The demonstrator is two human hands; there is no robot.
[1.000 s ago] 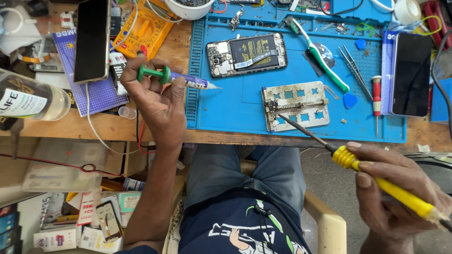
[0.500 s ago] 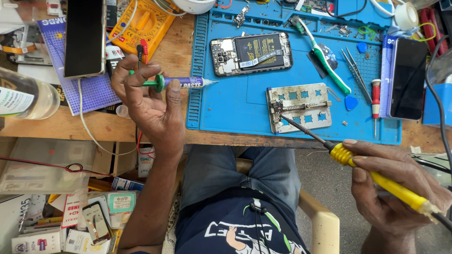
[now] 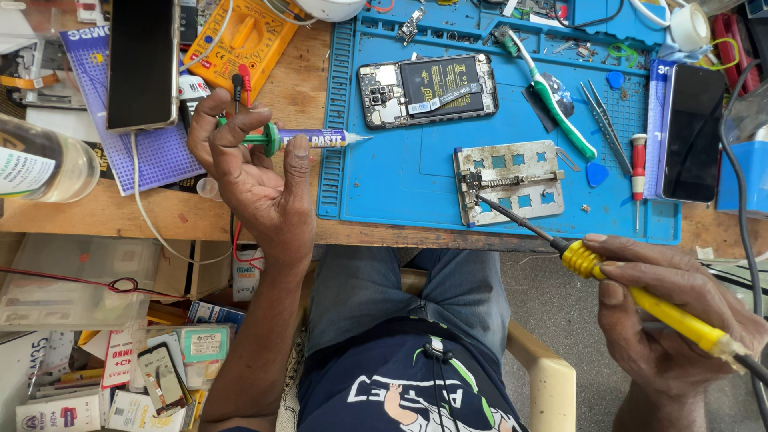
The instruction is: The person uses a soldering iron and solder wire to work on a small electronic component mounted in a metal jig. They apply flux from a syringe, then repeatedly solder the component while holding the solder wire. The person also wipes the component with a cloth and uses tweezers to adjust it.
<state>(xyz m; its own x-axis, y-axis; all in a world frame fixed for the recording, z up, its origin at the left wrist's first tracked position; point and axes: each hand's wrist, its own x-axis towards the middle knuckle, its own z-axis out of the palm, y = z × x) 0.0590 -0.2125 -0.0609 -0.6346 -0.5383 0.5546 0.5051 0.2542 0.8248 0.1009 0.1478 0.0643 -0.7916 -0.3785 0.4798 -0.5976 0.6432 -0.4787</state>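
Left hand point(image 3: 260, 180): at 9 o'clock in the view, fingers curled round a paste syringe point(image 3: 308, 138), thumb behind its green plunger.
Paste syringe: lies level, its fine tip pointing toward 3 o'clock, just over the left edge of the blue mat point(image 3: 416, 172).
Right hand point(image 3: 672, 308): at 4 o'clock, below the table edge, fingers wrapped round the yellow grip of a soldering iron point(image 3: 632, 292).
Soldering iron: slants toward 10 o'clock; its dark tip reaches the metal board holder point(image 3: 512, 180).
Board holder: near the mat's centre, pitted and stained.
Opened phone point(image 3: 428, 88): at 12 o'clock on the mat, back off, battery showing.
Toothbrush point(image 3: 552, 96): green and white, at 1 o'clock, beside tweezers point(image 3: 602, 112).
Yellow meter point(image 3: 244, 36): at 11 o'clock, on the wooden table point(image 3: 96, 212).
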